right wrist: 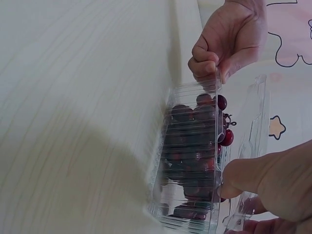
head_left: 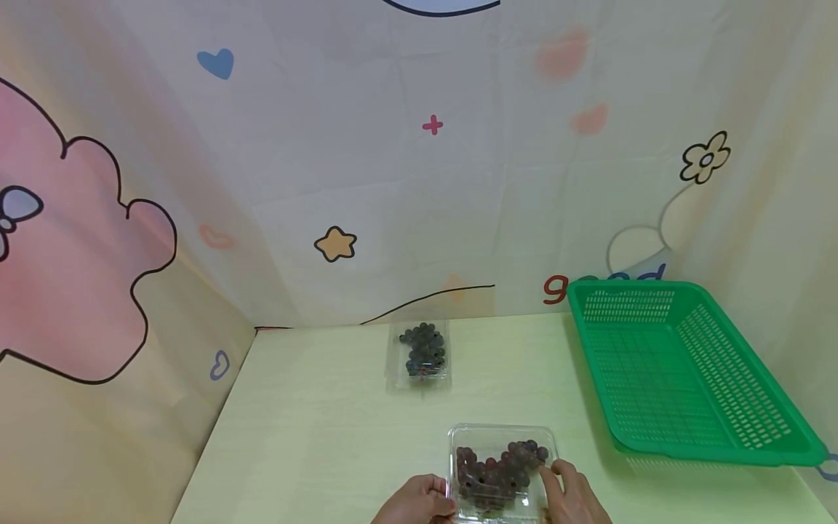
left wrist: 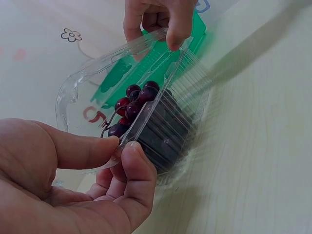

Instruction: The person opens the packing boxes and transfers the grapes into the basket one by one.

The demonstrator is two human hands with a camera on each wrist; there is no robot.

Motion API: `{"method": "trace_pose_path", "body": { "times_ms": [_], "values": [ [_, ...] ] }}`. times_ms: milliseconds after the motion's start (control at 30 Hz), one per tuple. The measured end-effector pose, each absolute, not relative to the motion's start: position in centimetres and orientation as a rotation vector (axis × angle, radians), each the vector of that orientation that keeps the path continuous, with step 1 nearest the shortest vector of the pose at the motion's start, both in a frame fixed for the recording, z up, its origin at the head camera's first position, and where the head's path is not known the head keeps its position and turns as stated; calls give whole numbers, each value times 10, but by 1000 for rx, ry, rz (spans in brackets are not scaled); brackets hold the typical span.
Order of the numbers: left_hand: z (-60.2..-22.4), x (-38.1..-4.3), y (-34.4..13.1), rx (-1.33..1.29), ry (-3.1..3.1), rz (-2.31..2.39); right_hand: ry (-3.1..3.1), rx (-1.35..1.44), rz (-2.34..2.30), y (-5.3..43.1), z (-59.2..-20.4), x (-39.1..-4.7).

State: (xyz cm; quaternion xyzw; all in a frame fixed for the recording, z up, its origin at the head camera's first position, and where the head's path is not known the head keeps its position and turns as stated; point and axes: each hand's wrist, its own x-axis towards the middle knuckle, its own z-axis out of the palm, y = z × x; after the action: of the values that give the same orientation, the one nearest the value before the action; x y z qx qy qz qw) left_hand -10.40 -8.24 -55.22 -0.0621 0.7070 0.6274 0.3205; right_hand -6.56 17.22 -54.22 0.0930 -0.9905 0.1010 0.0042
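A clear plastic clamshell box (head_left: 500, 432) of dark red grapes (head_left: 494, 477) stands near the table's front edge. Its lid (right wrist: 263, 109) is partly raised, with a gap between it and the tub in the right wrist view. With thumb and finger, my left hand (head_left: 422, 498) pinches the rim at the left side. My right hand (head_left: 571, 496) grips the opposite edge; its thumb (right wrist: 243, 175) reaches into the gap by the tub's rim, while its other fingers lie partly hidden behind the lid. The grapes rest inside the tub.
Farther back on the pale table (head_left: 294, 422), a second clear box (head_left: 398, 367) holds dark grapes (head_left: 427, 351). A green plastic basket (head_left: 668, 364) with slotted walls stands at the right. A printed curtain (head_left: 393, 182) hangs behind and at both sides.
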Motion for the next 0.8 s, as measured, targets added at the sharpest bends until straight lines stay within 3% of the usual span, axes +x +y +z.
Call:
{"method": "trace_pose_path", "body": {
  "times_ms": [500,800],
  "values": [
    [-550,-106,-84,-183,1831,1641,-2731,487,355,181,-551,-61],
    [-552,-106,-84,-186,1853,1631,-2915,406,379,180,-536,-64]
  ]
}}
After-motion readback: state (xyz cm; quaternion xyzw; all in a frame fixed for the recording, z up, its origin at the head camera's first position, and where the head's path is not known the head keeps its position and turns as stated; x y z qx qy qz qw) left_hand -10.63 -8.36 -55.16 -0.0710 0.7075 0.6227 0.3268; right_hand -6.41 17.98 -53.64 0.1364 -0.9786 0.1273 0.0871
